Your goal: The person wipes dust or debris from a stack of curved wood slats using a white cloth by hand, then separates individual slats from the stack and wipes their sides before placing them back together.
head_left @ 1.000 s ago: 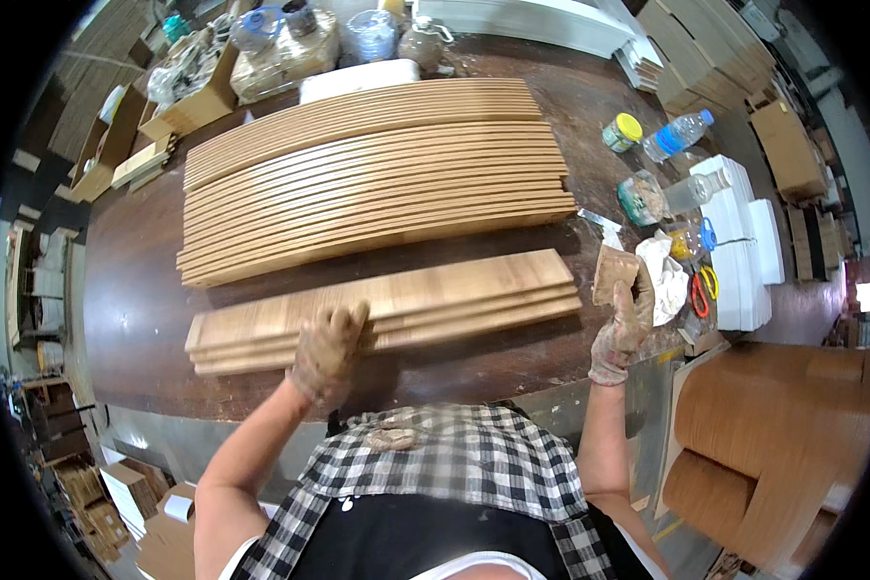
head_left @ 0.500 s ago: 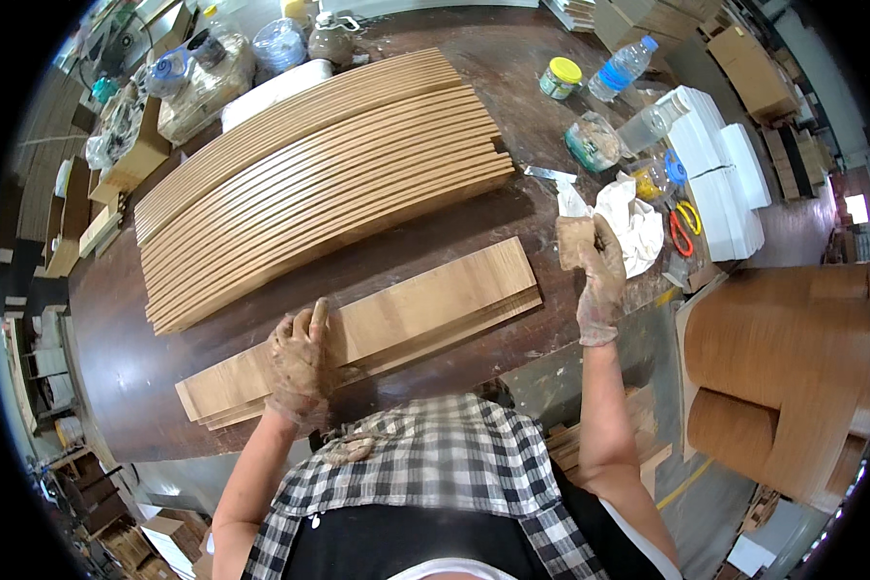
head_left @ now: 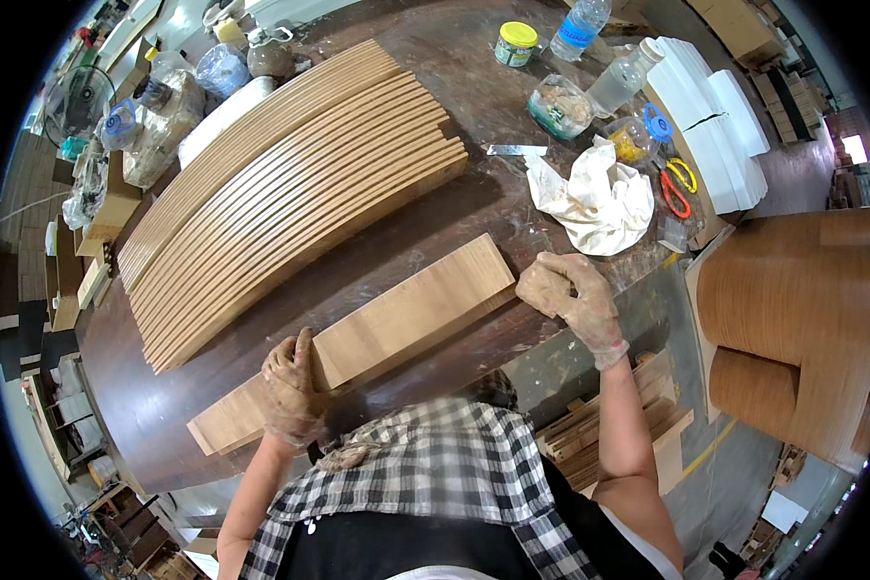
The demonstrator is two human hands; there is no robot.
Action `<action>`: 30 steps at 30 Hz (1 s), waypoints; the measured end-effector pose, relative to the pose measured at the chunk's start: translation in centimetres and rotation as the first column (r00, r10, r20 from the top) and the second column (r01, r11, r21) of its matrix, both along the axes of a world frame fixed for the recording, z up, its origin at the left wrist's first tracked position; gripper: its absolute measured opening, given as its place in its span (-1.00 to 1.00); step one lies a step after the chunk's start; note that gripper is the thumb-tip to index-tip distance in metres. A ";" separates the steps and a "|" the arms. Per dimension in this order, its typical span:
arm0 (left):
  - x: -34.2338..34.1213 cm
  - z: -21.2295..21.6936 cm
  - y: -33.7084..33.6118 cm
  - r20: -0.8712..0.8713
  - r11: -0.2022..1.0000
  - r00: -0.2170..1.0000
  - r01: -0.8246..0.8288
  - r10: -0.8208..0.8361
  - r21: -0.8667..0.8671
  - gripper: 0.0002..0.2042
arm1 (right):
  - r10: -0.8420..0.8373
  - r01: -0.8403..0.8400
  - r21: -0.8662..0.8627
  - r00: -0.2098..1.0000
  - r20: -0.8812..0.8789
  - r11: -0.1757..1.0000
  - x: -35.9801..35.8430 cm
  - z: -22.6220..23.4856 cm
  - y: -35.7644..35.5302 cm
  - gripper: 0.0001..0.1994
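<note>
A long light-brown wooden board (head_left: 406, 307) lies at a slant on the dark table near me, and the edge of a second board shows beneath it. My left hand (head_left: 293, 391), in a stained thin glove, grips the board toward its left end, thumb apart from the fingers. Just off the board's right end, my right hand (head_left: 588, 307), gloved as well, is closed round a small tan pad (head_left: 544, 286); it looks like a folded cloth or sponge, partly hidden by the fingers. Beyond the board rests a large stack of grooved wooden strips (head_left: 290, 203).
A crumpled white cloth (head_left: 599, 203), a metal scraper blade (head_left: 516, 150), red-and-yellow scissors (head_left: 677, 189), a yellow-lidded jar (head_left: 516, 43) and several bottles sit at the right. Curved wooden panels (head_left: 793, 309) stand beyond the table's right edge. Jugs and wrapped bundles crowd the far left.
My right hand has moved down and left with the pad, from beside the white cloth to the board's right end. My left hand stays on the board. The view has shifted.
</note>
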State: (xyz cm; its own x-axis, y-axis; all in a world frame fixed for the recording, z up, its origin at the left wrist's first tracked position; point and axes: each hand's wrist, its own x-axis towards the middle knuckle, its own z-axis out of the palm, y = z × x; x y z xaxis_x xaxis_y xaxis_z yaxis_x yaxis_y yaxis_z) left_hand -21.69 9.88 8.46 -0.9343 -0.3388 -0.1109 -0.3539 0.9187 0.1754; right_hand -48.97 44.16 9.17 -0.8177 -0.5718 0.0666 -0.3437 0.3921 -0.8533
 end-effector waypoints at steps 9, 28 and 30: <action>0.5 -0.8 -0.4 -0.015 1.000 1.000 -0.024 0.024 0.020 -0.09 | -0.083 0.082 0.001 0.997 0.009 0.997 -1.4 -2.0 -4.0 -0.53; 3.0 -2.1 -2.5 -0.079 0.997 0.994 0.080 -0.080 -0.001 0.02 | -0.101 0.113 -0.080 0.985 0.139 0.990 1.6 -2.5 3.2 -0.56; 3.1 -1.9 -2.5 -0.058 0.996 0.995 0.084 -0.083 0.011 0.01 | -0.237 0.296 -0.171 0.926 0.295 0.940 1.4 -2.4 3.6 -0.57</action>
State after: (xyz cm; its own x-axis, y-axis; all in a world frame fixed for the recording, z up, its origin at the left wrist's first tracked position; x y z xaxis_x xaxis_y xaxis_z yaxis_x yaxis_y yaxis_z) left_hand -18.57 7.38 6.54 -0.9642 -0.2581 -0.0603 -0.2651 0.9421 0.2054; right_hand -47.52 47.79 6.76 -0.9416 -0.3269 -0.0804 -0.0006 0.2404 -0.9707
